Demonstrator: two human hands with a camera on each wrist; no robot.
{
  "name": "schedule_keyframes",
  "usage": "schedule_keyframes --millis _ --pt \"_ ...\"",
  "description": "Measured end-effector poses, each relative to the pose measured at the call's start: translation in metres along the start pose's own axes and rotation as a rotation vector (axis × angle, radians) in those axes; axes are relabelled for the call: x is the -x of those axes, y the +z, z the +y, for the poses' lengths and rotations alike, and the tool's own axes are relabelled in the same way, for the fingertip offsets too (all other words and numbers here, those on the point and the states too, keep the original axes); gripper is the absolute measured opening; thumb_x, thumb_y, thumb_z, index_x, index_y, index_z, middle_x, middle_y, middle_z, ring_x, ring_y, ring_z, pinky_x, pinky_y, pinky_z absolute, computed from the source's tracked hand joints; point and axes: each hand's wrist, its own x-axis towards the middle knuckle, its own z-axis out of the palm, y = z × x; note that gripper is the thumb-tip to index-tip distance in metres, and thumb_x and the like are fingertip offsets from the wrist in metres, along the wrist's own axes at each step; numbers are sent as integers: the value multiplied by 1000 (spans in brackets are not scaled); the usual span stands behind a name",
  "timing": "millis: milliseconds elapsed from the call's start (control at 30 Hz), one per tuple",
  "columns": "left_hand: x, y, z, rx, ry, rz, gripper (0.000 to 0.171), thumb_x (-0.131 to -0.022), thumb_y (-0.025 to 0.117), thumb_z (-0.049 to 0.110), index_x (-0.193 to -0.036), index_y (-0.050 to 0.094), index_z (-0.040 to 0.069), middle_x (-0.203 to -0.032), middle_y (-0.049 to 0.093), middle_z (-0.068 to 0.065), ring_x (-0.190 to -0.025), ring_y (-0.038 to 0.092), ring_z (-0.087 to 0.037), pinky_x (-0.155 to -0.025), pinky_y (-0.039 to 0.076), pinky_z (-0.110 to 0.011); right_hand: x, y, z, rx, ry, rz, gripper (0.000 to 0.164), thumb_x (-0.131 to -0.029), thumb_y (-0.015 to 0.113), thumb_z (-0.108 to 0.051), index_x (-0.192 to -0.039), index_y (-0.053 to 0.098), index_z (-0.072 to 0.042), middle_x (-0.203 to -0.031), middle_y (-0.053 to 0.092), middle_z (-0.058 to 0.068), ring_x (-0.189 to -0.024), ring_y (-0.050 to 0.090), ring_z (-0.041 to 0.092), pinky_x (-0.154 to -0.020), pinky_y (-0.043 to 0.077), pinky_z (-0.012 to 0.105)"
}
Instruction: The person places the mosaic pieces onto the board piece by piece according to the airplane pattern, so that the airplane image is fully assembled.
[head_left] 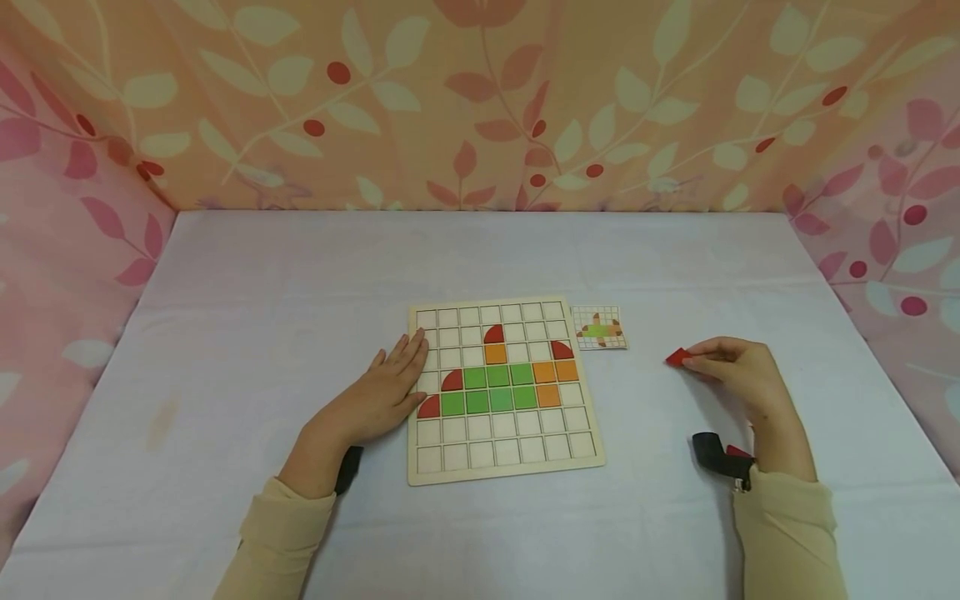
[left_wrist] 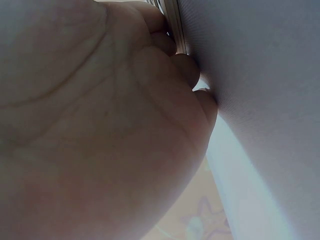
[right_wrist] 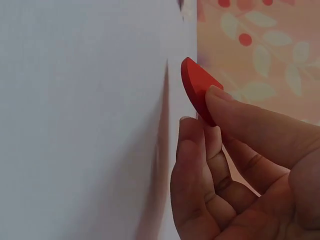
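Note:
A wooden grid board (head_left: 504, 475) lies mid-table, with green squares (head_left: 488, 389), orange squares (head_left: 548, 395) and red quarter-circle tiles (head_left: 429, 407) set in some of its cells. My left hand (head_left: 377, 396) rests with extended fingers on the board's left edge; in the left wrist view its palm (left_wrist: 100, 120) fills most of the picture. To the right of the board, my right hand (head_left: 738, 375) pinches a red quarter-circle tile (right_wrist: 200, 87) between thumb and fingers, above the white cloth. Its curved edge and flat face show in the right wrist view.
A small pattern card (head_left: 598, 327) lies against the board's upper right edge. Another red piece (head_left: 738, 451) is partly hidden behind the black wrist camera (head_left: 716, 456) by my right wrist. Patterned curtains (head_left: 480, 108) border the table at the back and sides.

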Motion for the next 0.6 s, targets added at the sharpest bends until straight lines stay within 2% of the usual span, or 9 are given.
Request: schedule_keyframes --millis 200,600 --pt "0 0 -1 -5 0 -3 67 -99 47 22 -149 10 -2 -157 -1 -12 -143 -1 -29 -113 6 -53 -1 9 -11 24 -6 -22 36 -85 71 -17 -107 63 11 -86 61 -13 -84 49 5 -66 45 13" --pt "-1 1 -1 -9 -2 -10 67 -99 47 21 -149 10 -2 -157 -2 -12 -143 -1 -30 -112 6 -53 -1 23 -26 -29 -65 -84 34 -83 73 -13 -103 63 12 -88 63 -7 -84 51 5 -69 46 14"
